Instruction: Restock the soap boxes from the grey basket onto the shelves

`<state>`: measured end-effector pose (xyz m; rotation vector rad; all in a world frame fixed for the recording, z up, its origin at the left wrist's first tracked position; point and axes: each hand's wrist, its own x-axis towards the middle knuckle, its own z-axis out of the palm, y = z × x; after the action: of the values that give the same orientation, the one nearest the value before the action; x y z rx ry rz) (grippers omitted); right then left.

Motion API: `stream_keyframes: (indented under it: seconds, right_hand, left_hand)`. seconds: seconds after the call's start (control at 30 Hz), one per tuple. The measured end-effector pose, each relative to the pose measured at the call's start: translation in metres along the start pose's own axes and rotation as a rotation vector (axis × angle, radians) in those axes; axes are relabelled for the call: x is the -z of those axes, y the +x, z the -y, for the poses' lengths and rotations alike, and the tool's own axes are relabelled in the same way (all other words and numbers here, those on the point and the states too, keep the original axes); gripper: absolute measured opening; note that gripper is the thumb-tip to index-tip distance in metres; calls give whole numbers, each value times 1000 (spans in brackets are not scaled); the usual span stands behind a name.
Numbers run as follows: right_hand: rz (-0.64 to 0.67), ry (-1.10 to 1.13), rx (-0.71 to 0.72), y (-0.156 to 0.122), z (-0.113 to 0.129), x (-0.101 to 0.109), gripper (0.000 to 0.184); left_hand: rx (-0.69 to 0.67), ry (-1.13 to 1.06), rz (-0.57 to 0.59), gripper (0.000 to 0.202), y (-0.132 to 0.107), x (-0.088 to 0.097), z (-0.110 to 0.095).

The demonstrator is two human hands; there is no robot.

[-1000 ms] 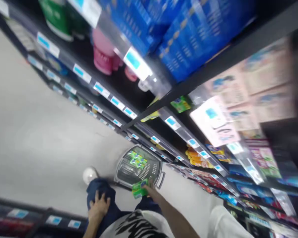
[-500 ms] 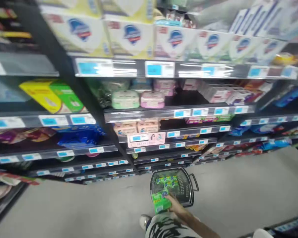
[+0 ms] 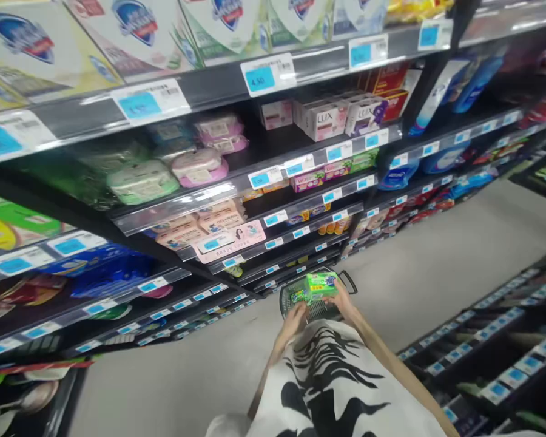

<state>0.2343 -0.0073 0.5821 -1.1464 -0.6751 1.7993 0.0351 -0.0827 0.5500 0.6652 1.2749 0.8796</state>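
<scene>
A green soap pack (image 3: 321, 284) with a blue-and-white label is held in front of my body, over a dark shopping basket (image 3: 284, 301). The fingers of my right hand (image 3: 341, 298) grip its right end. At its lower left corner is my left hand (image 3: 295, 318), fingers curled against the edge; the exact contact is small and hard to make out. Under the raised pack, smaller green packs (image 3: 298, 295) show in the basket. The basket sits on the floor at the foot of the shelves, partly covered by my hands and the pack.
Ahead rises a dark shelf unit with price tags (image 3: 268, 74). It carries large white soap boxes (image 3: 131, 30), pink and green soap cases (image 3: 200, 167), and LUX boxes (image 3: 327, 120). Behind my right arm stands another shelf (image 3: 491, 352). Grey floor (image 3: 177, 376) runs between.
The soap pack has been raised and turned level above the basket. My left hand has come into view beside it. The view has swung to the right along the shelves.
</scene>
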Motion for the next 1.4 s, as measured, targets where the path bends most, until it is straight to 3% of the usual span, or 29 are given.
stream_keyframes:
  seconds: [0.1,0.17,0.23,0.4,0.6,0.7,0.8,0.87,1.13,1.3,1.4]
  right_hand:
    - [-49,64,108,-24,-12,-28,70]
    - [-81,104,165,-41,-26,-47,73]
    - [-101,108,220,-60,-43,-61,75]
    - [-123,-20,284,-112,-84,-76,86]
    - [-23,-44,213,-162,-114,-86,102]
    - [43,-198,229,-170,-116,-94,105]
    - [82,-373,269,-171,-110,-103,90]
    - [88,-481,325,-172,-104,-108,81]
    - [268,-693,594,-174,-90,-128,76]
    - [221,-776,798,-181,-91,-132,57]
    - [160,-782,840,-187,-92,-131,55]
  left_hand:
    - [-35,-199,180,83,-3,12,-38]
    - [-72,-264,286,75,-14,21,-57]
    - [-96,-247,301,68,-30,26,-64]
    - [-102,-253,186,86,-75,37,-33]
    - [-114,-232,226,94,-119,72,-2]
    - [-131,-203,266,93,-131,91,2]
    - [-175,-174,296,88,-139,103,2]
    - [-204,-173,287,86,-145,108,-1]
    - [-301,-172,244,78,-169,121,-13]
    - [-400,-101,220,72,-171,121,-13]
    - [-436,-58,239,71,-171,117,-13]
